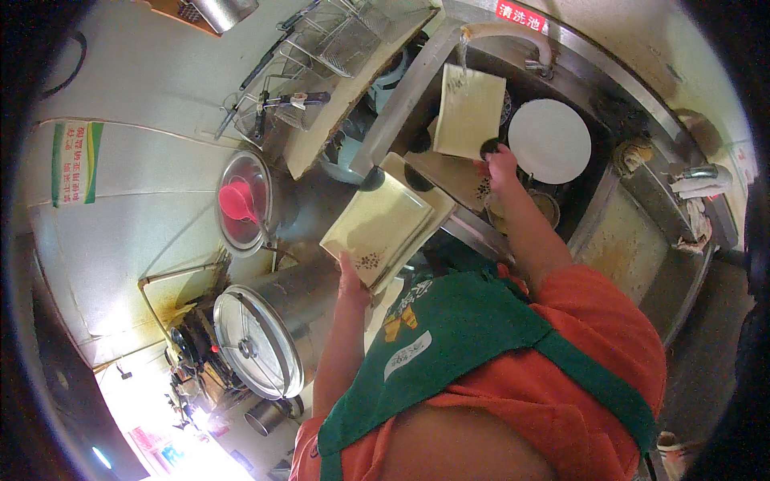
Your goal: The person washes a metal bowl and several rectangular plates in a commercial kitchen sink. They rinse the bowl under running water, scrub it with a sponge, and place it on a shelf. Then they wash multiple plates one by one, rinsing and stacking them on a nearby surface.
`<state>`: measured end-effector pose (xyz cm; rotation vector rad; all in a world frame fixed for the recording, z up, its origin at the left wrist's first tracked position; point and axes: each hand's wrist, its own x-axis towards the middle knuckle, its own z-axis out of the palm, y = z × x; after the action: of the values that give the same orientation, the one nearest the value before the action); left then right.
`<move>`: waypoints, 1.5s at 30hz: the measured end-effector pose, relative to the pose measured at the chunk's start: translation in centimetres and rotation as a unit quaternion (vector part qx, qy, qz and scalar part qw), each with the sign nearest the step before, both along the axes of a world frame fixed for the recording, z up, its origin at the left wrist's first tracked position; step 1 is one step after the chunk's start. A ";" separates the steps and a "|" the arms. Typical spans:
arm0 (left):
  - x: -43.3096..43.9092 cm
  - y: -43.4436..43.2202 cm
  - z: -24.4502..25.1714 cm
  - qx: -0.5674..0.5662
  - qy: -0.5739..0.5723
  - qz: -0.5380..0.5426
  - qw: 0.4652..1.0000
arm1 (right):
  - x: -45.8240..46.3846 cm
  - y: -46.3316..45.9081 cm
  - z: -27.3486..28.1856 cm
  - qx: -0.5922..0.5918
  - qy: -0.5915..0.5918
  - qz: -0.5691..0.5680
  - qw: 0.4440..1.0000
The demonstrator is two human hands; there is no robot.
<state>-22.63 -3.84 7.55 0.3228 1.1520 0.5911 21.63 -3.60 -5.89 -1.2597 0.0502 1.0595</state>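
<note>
A cream rectangular tray (469,111) with a dark corner is gripped by my right hand (500,168) over the metal sink (601,198). Water (462,51) from the curved faucet (511,30) falls onto the tray's far end. On my left, more cream trays (379,222) in a small stack are supported by my left hand (354,279) at their near edge. The stack's top tray bears a dark dotted pattern and a black corner. Beneath the right-hand tray, another patterned tray (448,174) lies in the sink. A round white plate or lid (550,141) sits to its right.
Wire fry baskets (337,54) stand on a worn board (361,96) at the upper left. A metal bowl (243,162) holds a pink ladle (236,201). Below it is a large lidded metal pot (258,343). Cloths (634,155) lie along the sink's right side.
</note>
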 end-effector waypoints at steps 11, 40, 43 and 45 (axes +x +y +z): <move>-0.2 -0.5 -0.4 0.010 0.016 0.023 1.000 | 2.1 2.9 4.9 0.105 0.120 -0.025 0.987; -1.0 -1.3 -2.3 -0.001 -0.020 0.040 0.999 | 2.7 15.3 16.2 -0.383 -0.612 0.398 0.566; -1.1 -1.4 -3.0 0.013 -0.030 0.036 0.999 | 2.8 15.7 16.6 -0.410 -0.549 0.345 0.641; -1.2 -1.4 -3.6 0.023 -0.023 0.038 0.999 | 3.0 15.7 16.7 -0.394 -0.550 0.322 0.662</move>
<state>-23.86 -5.19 3.93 0.3042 1.1119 0.6884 24.66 12.08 10.85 -2.6967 -1.0536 0.6357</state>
